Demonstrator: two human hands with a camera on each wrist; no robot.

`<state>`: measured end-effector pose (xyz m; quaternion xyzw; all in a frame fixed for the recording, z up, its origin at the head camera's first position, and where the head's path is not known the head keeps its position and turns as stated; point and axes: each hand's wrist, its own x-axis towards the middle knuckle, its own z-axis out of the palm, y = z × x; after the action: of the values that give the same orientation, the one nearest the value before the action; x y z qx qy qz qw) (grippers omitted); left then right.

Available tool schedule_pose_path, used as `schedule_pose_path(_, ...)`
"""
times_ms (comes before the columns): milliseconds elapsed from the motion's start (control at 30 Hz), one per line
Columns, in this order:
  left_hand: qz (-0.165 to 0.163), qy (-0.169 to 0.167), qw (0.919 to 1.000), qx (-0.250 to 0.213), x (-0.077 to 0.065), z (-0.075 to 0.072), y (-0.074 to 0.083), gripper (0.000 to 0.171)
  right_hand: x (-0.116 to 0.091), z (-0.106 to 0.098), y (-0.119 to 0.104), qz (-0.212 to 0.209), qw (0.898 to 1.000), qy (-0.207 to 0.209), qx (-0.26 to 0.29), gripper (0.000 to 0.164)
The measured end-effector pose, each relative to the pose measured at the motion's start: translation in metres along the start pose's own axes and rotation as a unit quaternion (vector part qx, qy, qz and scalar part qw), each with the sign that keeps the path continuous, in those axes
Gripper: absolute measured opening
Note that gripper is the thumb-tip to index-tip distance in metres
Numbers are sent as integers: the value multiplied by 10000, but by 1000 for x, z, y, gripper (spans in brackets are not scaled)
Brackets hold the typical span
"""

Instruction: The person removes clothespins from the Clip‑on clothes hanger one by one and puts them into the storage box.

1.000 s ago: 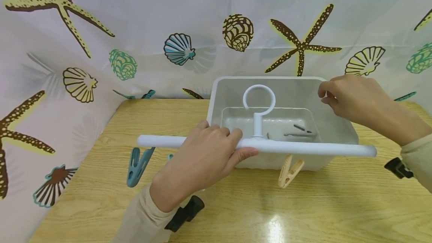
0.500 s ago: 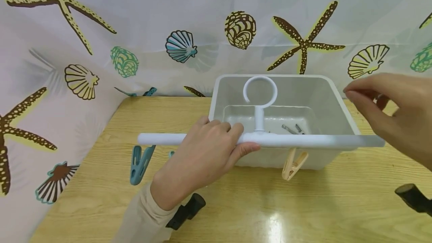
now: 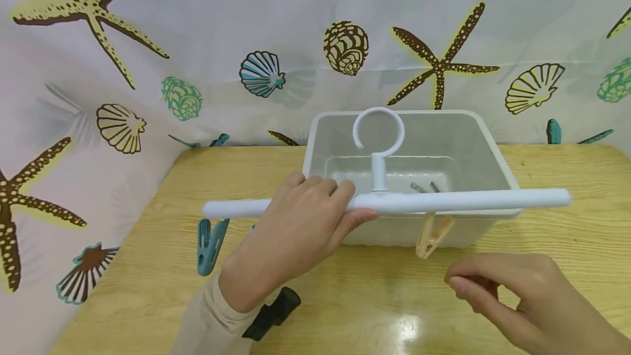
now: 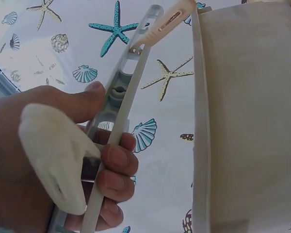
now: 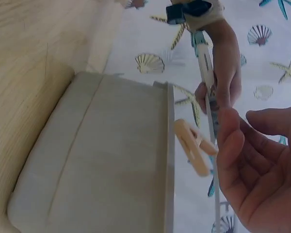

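In the head view my left hand (image 3: 305, 223) grips the white bar of a hanger (image 3: 458, 200), fingers over the top and thumb along the near side. Its round hook (image 3: 378, 108) points up. From the bar hang a teal clothespin (image 3: 209, 248) at the left and a beige clothespin (image 3: 434, 237) right of centre. The left wrist view shows a whitish clothespin (image 4: 53, 158) close to the palm. My right hand (image 3: 527, 295) is below the bar's right half, fingers loosely bent, holding nothing visible; the right wrist view shows its fingers (image 5: 230, 141) beside the beige clothespin.
A pale grey plastic bin (image 3: 488, 141) stands behind the bar, which crosses in front of its near rim. Small dark metallic pieces (image 3: 416, 187) lie inside it. The wooden table (image 3: 162, 267) meets a seashell-print curtain (image 3: 296, 15) at the back and left.
My right hand has drawn back from over the bin, swinging right and then down toward the near side of the table. The left hand still grips the hanger, whose right end has tilted up slightly.
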<state>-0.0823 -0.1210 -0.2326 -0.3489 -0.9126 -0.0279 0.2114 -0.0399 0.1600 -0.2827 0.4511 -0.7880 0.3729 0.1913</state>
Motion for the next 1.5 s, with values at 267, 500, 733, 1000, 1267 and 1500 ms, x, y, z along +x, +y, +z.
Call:
schedule_pose_path(267,492,420,9979,-17,-2,1,0,34,-8,-6,18,1324,9902,-400,176,30)
schedule_pose_path(500,619,489,9969,18,1,1,3,34,-15,2,30,1870,9707,-1043,1087,26)
schedule_pose_path(733,645,541,9964,43,2,3,5,35,-15,16,34,2109,9364,-974,2632,37)
schedule_pose_path(1000,662,563,9962,96,0,4,5,35,-1,26,35,2014,8805,-979,4178,30)
schedule_pose_path(1267,637,537,9965,90,0,5,5,36,2,19,34,2270,8693,-983,4279,26)
schedule_pose_path(1500,649,498,9966,110,2,5,5,36,-5,16,37,2366,8683,-840,4277,27)
